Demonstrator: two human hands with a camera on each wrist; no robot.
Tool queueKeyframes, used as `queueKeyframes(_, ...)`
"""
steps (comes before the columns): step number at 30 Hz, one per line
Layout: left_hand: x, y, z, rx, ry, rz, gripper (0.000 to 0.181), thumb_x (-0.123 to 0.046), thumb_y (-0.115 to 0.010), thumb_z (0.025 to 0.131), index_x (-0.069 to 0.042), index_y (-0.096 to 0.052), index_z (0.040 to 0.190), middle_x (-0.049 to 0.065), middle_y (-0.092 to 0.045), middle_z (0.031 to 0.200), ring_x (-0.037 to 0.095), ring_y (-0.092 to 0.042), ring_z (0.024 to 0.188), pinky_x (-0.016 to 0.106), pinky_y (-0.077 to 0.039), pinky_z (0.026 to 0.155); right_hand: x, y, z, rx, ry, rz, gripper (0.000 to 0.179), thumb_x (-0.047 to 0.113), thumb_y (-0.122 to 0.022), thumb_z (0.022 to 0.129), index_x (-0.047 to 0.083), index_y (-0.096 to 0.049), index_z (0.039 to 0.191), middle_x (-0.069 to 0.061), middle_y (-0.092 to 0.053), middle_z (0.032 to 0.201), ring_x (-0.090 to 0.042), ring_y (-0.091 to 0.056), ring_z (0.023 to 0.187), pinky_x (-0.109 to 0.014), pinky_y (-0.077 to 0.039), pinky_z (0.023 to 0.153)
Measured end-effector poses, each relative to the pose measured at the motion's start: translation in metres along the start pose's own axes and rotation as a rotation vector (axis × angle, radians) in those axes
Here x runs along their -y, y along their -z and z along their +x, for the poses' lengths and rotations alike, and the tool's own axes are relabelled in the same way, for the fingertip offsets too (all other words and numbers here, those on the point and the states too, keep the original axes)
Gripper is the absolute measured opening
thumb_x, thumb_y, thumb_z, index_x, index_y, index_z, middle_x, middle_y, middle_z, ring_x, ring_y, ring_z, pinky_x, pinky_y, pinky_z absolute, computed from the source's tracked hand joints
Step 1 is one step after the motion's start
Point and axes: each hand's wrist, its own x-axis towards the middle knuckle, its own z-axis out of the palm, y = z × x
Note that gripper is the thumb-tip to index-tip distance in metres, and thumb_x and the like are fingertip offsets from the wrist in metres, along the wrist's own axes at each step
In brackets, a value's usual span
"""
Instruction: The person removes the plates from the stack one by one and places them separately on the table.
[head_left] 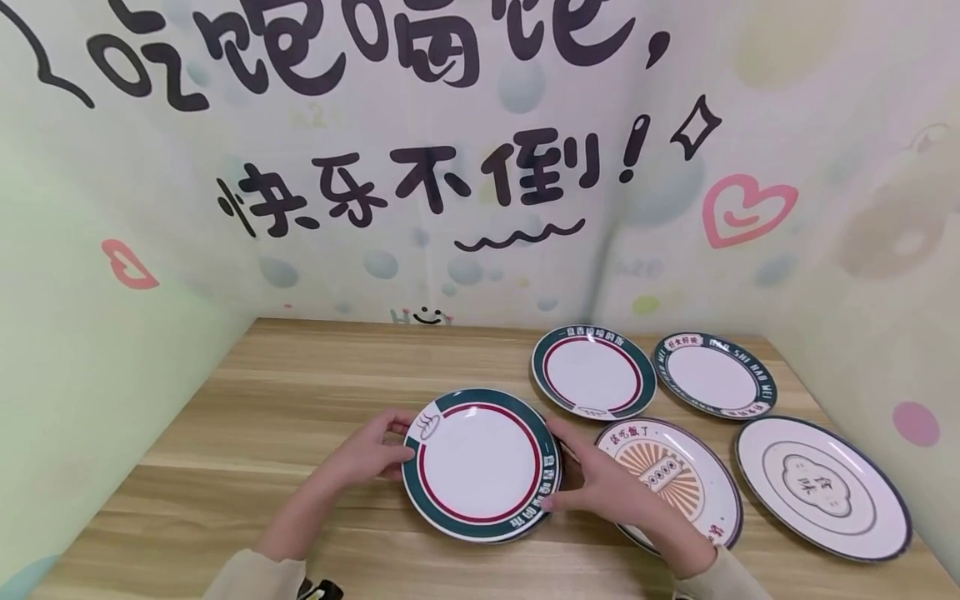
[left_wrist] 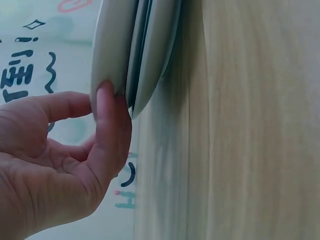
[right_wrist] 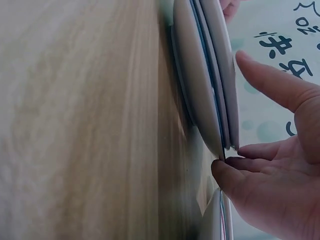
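Locate the stack of plates point(head_left: 480, 462) at the middle of the wood-grain tabletop point(head_left: 300, 375), its top plate green-rimmed with a red ring. Your left hand point(head_left: 366, 452) grips the stack's left rim with thumb and fingers; your right hand point(head_left: 611, 487) holds the right rim, thumb and fingers spread along it. Just beyond the right hand lies a sunburst plate point(head_left: 678, 471). Behind sits a matching green-rimmed plate point(head_left: 592, 375); farther right, a lettered-rim plate point(head_left: 716, 377) and an oval-looking plate point(head_left: 825, 487).

Stacked plates point(left_wrist: 112, 40) partly beyond both wrist views' top edges
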Motion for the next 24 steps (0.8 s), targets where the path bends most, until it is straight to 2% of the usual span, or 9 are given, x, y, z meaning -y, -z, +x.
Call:
queueKeyframes(6, -0.001, 0.005, -0.007, -0.016, 0.023, -0.103, 0.045, -0.001, -0.055, 0.094, 0.003, -0.044, 0.137, 0.028, -0.056, 0.132, 0.022, -0.066, 0.093, 0.038, -0.063, 0.070, 0.003, -0.003, -0.001, -0.039, -0.023, -0.127, 0.105, 0.033, -0.087, 0.075, 0.007, -0.027, 0.157, -0.017, -0.024, 0.165, -0.037, -0.022, 0.153, -0.058, -0.021, 0.122)
queueKeyframes(13, 0.002, 0.008, -0.011, -0.021, 0.026, -0.139, 0.046, -0.004, -0.056, 0.095, 0.002, -0.044, 0.140, 0.028, -0.056, 0.135, 0.020, -0.065, 0.095, 0.038, -0.063, 0.072, 0.005, -0.005, 0.001, -0.045, -0.029, -0.169, 0.098, 0.018, -0.085, 0.078, 0.009, -0.029, 0.157, -0.015, -0.022, 0.166, -0.039, -0.021, 0.153, -0.058, -0.022, 0.123)
queueKeyframes(20, 0.002, 0.015, -0.015, -0.003, 0.037, -0.194, 0.050, -0.009, -0.055, 0.097, 0.002, -0.040, 0.144, 0.028, -0.051, 0.142, 0.019, -0.065, 0.096, 0.033, -0.062, 0.077, 0.004, -0.005, 0.002, -0.028, 0.017, -0.200, 0.098, 0.016, -0.085, 0.076, 0.008, -0.030, 0.157, -0.016, -0.021, 0.166, -0.041, -0.022, 0.152, -0.059, -0.024, 0.122)
queueKeyframes(24, -0.001, 0.020, -0.015, -0.011, 0.036, -0.218, 0.052, -0.012, -0.055, 0.098, 0.002, -0.038, 0.145, 0.028, -0.050, 0.144, 0.018, -0.065, 0.098, 0.031, -0.062, 0.080, 0.005, -0.003, 0.001, -0.023, 0.012, -0.202, 0.098, 0.019, -0.085, 0.077, 0.009, -0.030, 0.157, -0.016, -0.021, 0.166, -0.041, -0.022, 0.152, -0.059, -0.025, 0.121)
